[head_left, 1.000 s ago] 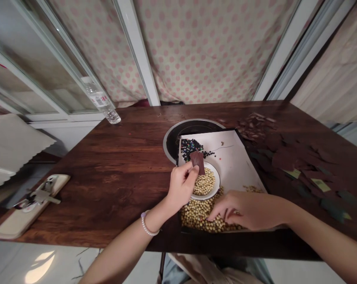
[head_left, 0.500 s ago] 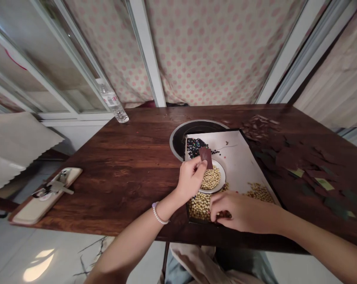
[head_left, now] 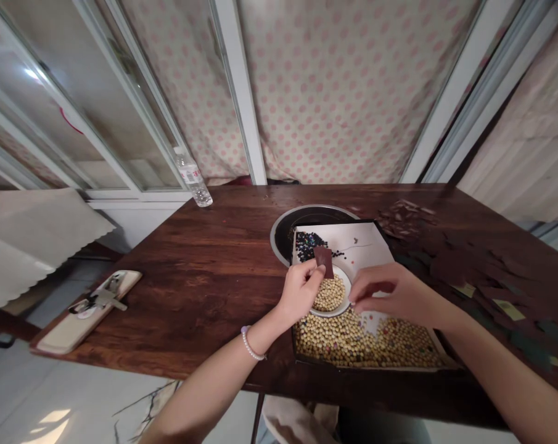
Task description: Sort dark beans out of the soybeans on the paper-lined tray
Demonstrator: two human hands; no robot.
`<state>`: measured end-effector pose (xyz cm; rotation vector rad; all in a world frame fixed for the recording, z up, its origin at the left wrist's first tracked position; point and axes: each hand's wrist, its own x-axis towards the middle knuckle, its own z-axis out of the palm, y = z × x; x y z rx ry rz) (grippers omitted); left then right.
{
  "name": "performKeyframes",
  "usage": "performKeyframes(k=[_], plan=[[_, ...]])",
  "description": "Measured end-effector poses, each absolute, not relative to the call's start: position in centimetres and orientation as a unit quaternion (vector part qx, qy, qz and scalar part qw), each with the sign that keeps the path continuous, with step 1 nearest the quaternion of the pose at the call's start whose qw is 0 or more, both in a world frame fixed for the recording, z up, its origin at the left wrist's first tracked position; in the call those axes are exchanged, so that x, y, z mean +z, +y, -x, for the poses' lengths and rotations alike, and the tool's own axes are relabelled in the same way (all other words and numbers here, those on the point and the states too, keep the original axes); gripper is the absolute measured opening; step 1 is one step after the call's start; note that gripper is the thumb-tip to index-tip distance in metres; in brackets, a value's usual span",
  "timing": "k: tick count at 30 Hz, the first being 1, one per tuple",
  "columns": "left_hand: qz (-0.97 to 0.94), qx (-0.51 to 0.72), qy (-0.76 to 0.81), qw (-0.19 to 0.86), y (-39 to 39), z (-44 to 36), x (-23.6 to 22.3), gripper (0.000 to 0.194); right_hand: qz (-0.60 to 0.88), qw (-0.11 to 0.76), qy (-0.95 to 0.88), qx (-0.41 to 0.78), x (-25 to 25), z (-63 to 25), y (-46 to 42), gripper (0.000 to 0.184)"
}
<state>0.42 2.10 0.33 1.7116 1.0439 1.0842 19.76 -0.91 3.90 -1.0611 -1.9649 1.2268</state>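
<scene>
White dish [head_left: 327, 314] of soybeans [head_left: 328, 295] sits on a black-edged tray [head_left: 362, 240]

curtain [head_left: 334, 92]: cream, pink polka dots
table [head_left: 190, 296]: dark reddish-brown, wood grain
beans [head_left: 366, 342]: pale tan
beads [head_left: 304, 245]: mostly black, some multicoloured
scrap [head_left: 325, 259]: dark brown
tray [head_left: 366, 237]: white, black rim
</scene>
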Motion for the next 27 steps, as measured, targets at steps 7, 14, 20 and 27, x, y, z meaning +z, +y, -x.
performKeyframes(k=[7, 14, 20, 27], plan=[[-0.688, 0.417, 0.415, 0.425, 1.9, 0.0, 0.9, 0.038, 0.473, 0.419, -0.622, 0.464, 0.6, -22.1, 2.2, 0.023], [-0.676, 0.418, 0.445, 0.412, 1.8, 0.3, 0.7, 0.043, 0.443, 0.427, -0.626, 0.479, -0.7, -21.5, 2.8, 0.019], [-0.651, 0.438, 0.484, 0.388, 1.3, 0.5, 0.4, 0.047, 0.437, 0.431, -0.609, 0.502, -2.6, -20.7, 3.5, 0.024], [-0.651, 0.443, 0.476, 0.391, 1.2, 0.6, -0.2, 0.047, 0.463, 0.436, -0.592, 0.496, -2.8, -20.2, 3.3, 0.024]])
